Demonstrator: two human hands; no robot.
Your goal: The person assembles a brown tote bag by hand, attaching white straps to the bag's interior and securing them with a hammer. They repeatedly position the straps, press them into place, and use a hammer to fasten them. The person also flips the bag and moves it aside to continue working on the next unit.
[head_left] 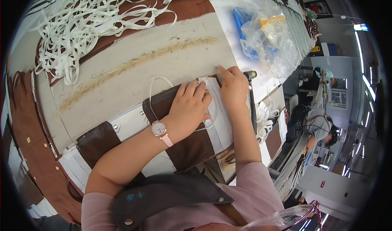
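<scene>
A brown-and-white striped panel (192, 151) with metal snaps lies in front of me. It looks like sheet material, but I cannot tell what it is part of. My left hand (190, 106) rests on it, fingers stretched out over a brown stripe near the far edge. A thin white strip (151, 94) loops out on both sides of that hand. My right hand (234, 86) is at the panel's right end, its thumb and forefinger closed at the far corner. A small tip shows at the fingers; what they hold is too small to make out.
Tangled white strips (81, 31) pile up at the far left. Brown sheets (36, 141) lie along the left side. Clear plastic bags (269, 35) lie at the far right. A dark bar with a knob (252, 74) stands beside my right hand. People work in the background at right.
</scene>
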